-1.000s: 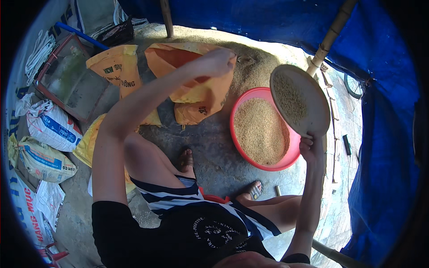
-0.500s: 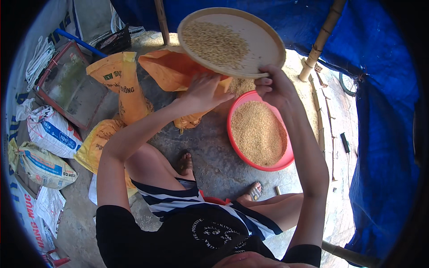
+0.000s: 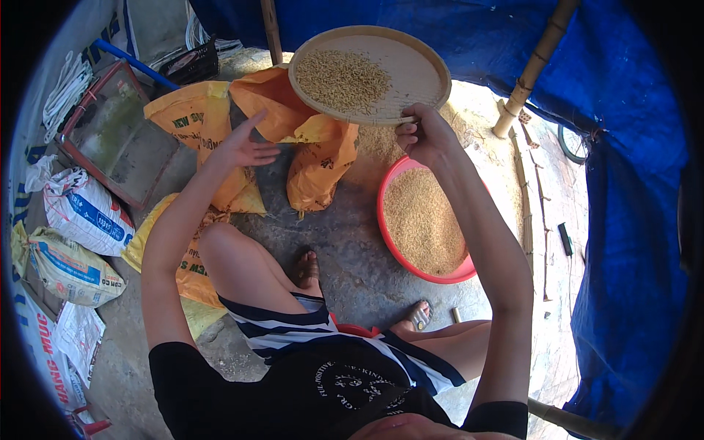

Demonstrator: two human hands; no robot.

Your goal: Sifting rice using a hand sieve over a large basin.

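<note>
The right hand [image 3: 424,133] pinches the near rim of a round, shallow winnowing tray [image 3: 414,66] between thumb and fingers, holding it out one-handed in front of the person. Straw-coloured grain [image 3: 343,81] lies in a loose patch on the tray's left half. The left hand [image 3: 243,149] is bare of any object, its fingers spread and thumb raised, just beside an open orange sack [image 3: 323,172]. That sack stands on the grey floor [image 3: 341,249] with its mouth gaping, partly covered from view by the tray; whether the two touch cannot be told. Behind the left hand stands another orange sack [image 3: 194,114]. Right of the open sack, below the tray in view, a red basin [image 3: 442,279] holds a broad heap of paler grain [image 3: 424,220]. Farther out, a red-rimmed rectangular frame [image 3: 121,136] and a white sack [image 3: 86,213] lie at left, while a bamboo pole [image 3: 534,73] leans before a blue tarpaulin [image 3: 623,198] at right.
</note>
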